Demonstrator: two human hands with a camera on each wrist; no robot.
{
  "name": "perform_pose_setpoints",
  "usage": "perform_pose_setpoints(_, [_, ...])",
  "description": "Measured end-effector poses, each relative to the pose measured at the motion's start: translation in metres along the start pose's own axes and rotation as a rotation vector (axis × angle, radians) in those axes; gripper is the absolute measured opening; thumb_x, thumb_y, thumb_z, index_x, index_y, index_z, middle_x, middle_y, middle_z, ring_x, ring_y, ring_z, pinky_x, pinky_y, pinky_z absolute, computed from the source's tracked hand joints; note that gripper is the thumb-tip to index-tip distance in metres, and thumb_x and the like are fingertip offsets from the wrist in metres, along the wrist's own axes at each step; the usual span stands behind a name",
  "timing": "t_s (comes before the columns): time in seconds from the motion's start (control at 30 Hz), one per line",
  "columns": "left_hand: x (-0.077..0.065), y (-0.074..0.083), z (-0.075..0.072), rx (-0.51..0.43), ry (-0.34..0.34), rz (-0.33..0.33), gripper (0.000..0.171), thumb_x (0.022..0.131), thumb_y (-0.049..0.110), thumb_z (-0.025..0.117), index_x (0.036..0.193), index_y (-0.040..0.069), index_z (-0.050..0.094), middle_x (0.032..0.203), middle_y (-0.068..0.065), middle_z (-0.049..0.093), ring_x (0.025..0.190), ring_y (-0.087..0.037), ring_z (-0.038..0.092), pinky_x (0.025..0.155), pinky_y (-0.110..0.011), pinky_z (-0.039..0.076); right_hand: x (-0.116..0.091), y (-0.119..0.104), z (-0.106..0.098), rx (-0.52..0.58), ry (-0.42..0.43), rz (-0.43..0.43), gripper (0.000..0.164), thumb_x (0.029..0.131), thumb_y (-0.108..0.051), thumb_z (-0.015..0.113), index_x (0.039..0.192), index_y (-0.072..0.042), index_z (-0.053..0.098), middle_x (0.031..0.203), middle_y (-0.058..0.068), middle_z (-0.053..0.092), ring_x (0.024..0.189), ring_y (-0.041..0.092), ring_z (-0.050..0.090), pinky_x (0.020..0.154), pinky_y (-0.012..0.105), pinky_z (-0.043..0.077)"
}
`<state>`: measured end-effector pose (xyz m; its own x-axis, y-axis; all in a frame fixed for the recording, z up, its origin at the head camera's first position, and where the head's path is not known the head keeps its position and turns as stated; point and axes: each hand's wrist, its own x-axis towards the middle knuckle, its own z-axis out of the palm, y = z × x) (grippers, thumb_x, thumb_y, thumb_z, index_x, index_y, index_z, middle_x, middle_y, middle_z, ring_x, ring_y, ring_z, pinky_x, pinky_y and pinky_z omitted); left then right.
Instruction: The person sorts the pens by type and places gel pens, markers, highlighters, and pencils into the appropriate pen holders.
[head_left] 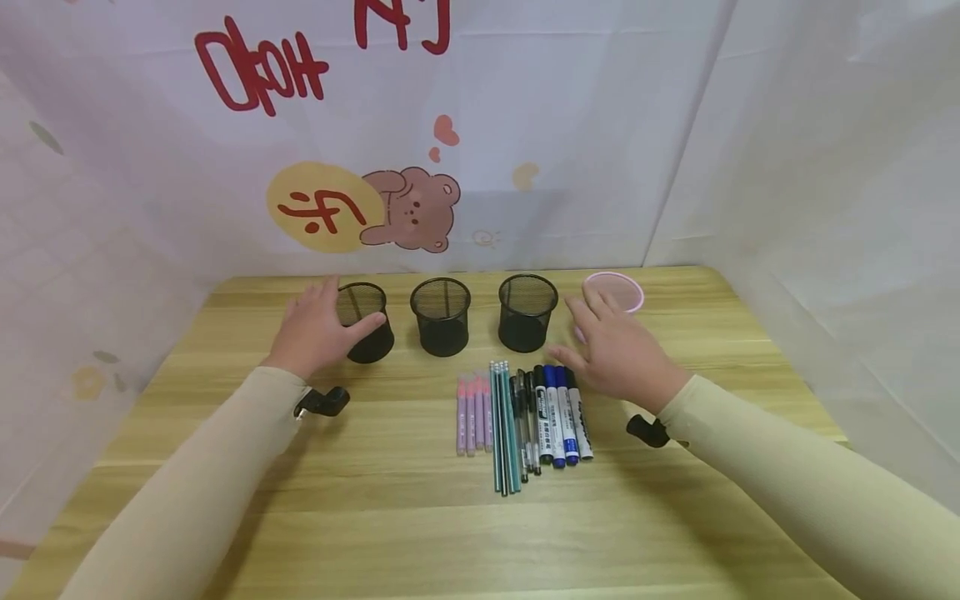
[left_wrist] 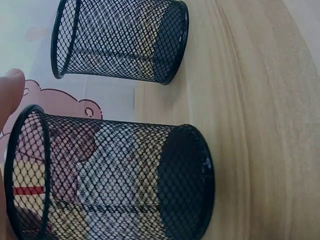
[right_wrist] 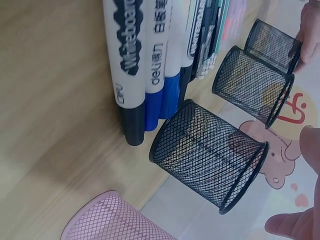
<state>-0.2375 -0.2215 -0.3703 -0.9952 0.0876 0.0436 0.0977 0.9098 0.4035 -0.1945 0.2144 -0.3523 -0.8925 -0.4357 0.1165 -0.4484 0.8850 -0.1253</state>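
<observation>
My left hand (head_left: pixel 318 329) is around the rim of the leftmost black mesh pen holder (head_left: pixel 377 340), thumb stretched across its front and fingers loosely spread. Whether it touches the holder I cannot tell. My right hand (head_left: pixel 622 354) hovers by the pink mesh pen holder (head_left: pixel 626 292), partly covering it, fingers spread and nothing held. Two more black mesh holders, a middle one (head_left: pixel 444 329) and a right one (head_left: pixel 525 321), stand upright between the hands. Whiteboard markers (right_wrist: pixel 127 55) with black and blue caps lie just left of my right hand.
Beside the markers lie black pens (head_left: pixel 523 425), long teal and dark pencils (head_left: pixel 503 442) and several short purple sticks with pink ends (head_left: pixel 471 421), in one row on the wooden table (head_left: pixel 360 500). A printed white curtain (head_left: pixel 562 108) closes off the back and sides.
</observation>
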Motion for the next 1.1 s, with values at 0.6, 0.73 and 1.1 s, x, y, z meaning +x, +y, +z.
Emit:
perform_pose_setpoints(0.6, [0.0,-0.006,0.02,-0.197,0.034,-0.055,0.11,0.094,0.078,0.053,0.168,0.006,0.016,0.171,-0.025,0.026,0.152,-0.05,0.035,0.118,-0.071,0.034,-0.012,0.0,0.013,0.075,-0.102,0.055,0.057,0.103,-0.039,0.066,0.141,0.002,0.053,0.122,0.023,0.071,0.106,0.039,0.072,0.093,0.059,0.059])
perform_pose_setpoints(0.73, [0.0,-0.006,0.02,-0.222,0.046,-0.069,0.111,0.092,0.08,0.053,0.168,0.008,0.016,0.171,-0.024,0.026,0.152,-0.05,0.035,0.118,-0.071,0.034,-0.008,0.005,0.023,0.127,-0.195,0.066,0.062,0.102,-0.035,0.068,0.146,0.007,0.052,0.104,0.017,0.075,0.091,0.028,0.073,0.085,0.051,0.062])
perform_pose_setpoints(1.1, [0.0,-0.004,0.023,-0.238,0.063,-0.082,0.108,0.094,0.075,0.056,0.168,0.007,0.018,0.169,-0.026,0.029,0.151,-0.05,0.037,0.118,-0.071,0.035,-0.004,0.016,0.042,0.206,-0.323,0.086,0.062,0.099,-0.028,0.071,0.145,0.009,0.051,0.091,0.006,0.074,0.08,0.017,0.068,0.083,0.045,0.061])
